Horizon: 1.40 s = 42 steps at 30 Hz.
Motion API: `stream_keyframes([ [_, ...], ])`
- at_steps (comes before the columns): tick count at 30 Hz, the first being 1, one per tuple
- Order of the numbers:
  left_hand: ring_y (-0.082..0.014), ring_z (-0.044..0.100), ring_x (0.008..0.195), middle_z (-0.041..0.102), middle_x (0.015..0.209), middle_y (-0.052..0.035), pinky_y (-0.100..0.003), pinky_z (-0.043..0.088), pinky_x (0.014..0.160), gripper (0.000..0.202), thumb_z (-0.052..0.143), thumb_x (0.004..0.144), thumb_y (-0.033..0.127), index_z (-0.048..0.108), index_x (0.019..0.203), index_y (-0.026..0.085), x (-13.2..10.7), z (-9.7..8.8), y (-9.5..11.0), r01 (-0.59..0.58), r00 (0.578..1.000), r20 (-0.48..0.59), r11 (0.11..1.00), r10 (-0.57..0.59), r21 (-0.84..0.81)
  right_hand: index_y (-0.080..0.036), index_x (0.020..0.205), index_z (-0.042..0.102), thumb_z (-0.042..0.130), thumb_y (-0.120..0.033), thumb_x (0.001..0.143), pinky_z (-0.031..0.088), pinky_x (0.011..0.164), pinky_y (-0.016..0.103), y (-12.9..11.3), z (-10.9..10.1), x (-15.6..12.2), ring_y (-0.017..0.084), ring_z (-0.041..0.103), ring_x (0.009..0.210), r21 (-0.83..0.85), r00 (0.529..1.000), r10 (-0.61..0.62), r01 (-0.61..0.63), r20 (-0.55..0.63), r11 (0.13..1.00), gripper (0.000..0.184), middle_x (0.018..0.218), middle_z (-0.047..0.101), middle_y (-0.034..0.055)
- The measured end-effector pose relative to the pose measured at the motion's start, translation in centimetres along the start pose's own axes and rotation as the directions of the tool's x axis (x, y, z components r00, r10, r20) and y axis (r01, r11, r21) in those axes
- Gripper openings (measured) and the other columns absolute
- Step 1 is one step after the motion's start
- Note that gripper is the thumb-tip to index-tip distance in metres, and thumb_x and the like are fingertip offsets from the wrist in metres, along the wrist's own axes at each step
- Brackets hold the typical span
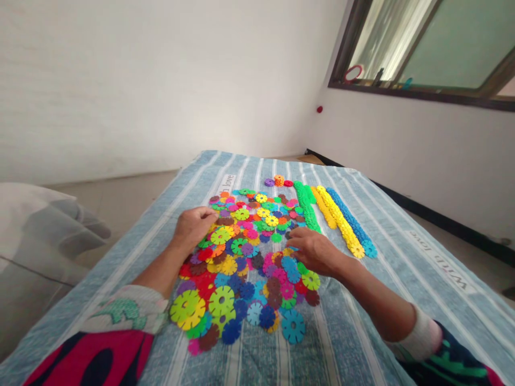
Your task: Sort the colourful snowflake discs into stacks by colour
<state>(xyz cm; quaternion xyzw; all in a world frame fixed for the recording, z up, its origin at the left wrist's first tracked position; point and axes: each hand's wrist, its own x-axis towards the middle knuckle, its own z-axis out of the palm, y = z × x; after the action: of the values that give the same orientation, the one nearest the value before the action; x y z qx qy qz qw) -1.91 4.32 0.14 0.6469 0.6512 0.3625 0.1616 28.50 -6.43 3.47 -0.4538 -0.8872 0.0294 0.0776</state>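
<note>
A wide pile of notched plastic snowflake discs (241, 246) in many colours lies spread between my hands. My left hand (193, 228) rests at the pile's left edge with its fingers bent together, close to a brown disc (225, 221). On the opposite side, my right hand (316, 250) reaches in over the pile, its fingers curled and closed. Anything between the fingers of either hand is too small or hidden to make out. Beyond my right hand lie rows of overlapping discs: green (306, 208), orange (325, 209), yellow (340, 220) and blue (352, 222).
A striped blue-grey cloth (402, 268) covers the table. Small groups of purple (269, 183), orange (279, 181) and red discs (288, 183) sit at its far side. White sheer fabric (44, 230) hangs at left. A white wall and a window stand behind.
</note>
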Motion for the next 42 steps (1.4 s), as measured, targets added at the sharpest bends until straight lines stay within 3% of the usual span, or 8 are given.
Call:
stream_keyframes([
  [5,-0.0203,0.065,0.076,0.074,0.081,-0.0013,-0.027,0.048,0.075,0.029,0.052,0.069,0.040,0.072,0.078,0.021,-0.1,-0.1,0.3,-0.009,1.000,0.012,1.000,0.009,0.004,-0.016,0.085,0.065,0.056,-0.011,0.086,0.044,0.084,0.031,-1.0,-0.5,0.5,0.020,0.058,0.094,0.016,0.994,0.003,-0.004,0.106,1.000,0.011,0.095,0.061,0.0078],
  [11,-0.0210,0.065,0.079,0.075,0.080,-0.0025,-0.026,0.047,0.073,0.031,0.051,0.070,0.040,0.073,0.082,0.021,-0.3,-0.2,0.5,-0.001,1.000,0.031,1.000,0.001,-0.003,-0.016,0.091,0.065,0.063,-0.005,0.076,0.044,0.089,0.033,-1.2,0.2,0.4,0.022,0.058,0.100,0.147,0.999,0.019,-0.023,0.031,0.989,0.019,0.100,0.063,0.0087],
  [19,-0.0214,0.066,0.080,0.075,0.082,-0.0040,-0.027,0.046,0.073,0.030,0.051,0.069,0.037,0.073,0.078,0.019,-0.3,-0.2,0.6,-0.027,0.999,0.021,1.000,0.027,-0.005,-0.017,0.072,0.061,0.070,-0.006,0.071,0.045,0.080,0.028,-1.3,0.8,0.3,0.018,0.060,0.087,0.318,0.998,-0.026,0.009,0.049,0.948,0.014,0.089,0.063,0.0034],
  [26,-0.0213,0.066,0.078,0.074,0.081,-0.0051,-0.027,0.046,0.070,0.032,0.050,0.070,0.038,0.073,0.080,0.018,-0.2,0.1,0.2,-0.032,0.999,0.017,0.999,0.032,-0.013,-0.017,0.070,0.062,0.069,-0.008,0.074,0.045,0.075,0.026,-0.3,0.9,1.3,0.014,0.061,0.080,0.324,0.994,0.111,-0.105,0.001,0.940,0.012,0.083,0.064,0.0011],
  [34,-0.0211,0.065,0.075,0.074,0.078,-0.0041,-0.027,0.045,0.067,0.034,0.049,0.069,0.040,0.073,0.081,0.019,-0.4,0.0,0.3,-0.019,1.000,0.024,1.000,0.019,0.003,-0.017,0.082,0.066,0.071,-0.010,0.073,0.045,0.081,0.031,-1.1,1.4,2.2,0.019,0.060,0.090,0.260,0.997,0.071,-0.069,0.002,0.963,0.012,0.091,0.065,0.0046],
  [42,-0.0211,0.066,0.078,0.075,0.081,-0.0043,-0.026,0.045,0.069,0.032,0.050,0.069,0.038,0.074,0.079,0.019,-0.3,0.1,0.4,-0.024,1.000,0.019,1.000,0.024,0.000,-0.017,0.089,0.069,0.072,-0.016,0.076,0.045,0.091,0.038,-2.1,0.3,2.1,0.025,0.056,0.109,0.090,0.994,-0.006,-0.004,0.109,0.996,0.013,0.106,0.063,0.0102],
])
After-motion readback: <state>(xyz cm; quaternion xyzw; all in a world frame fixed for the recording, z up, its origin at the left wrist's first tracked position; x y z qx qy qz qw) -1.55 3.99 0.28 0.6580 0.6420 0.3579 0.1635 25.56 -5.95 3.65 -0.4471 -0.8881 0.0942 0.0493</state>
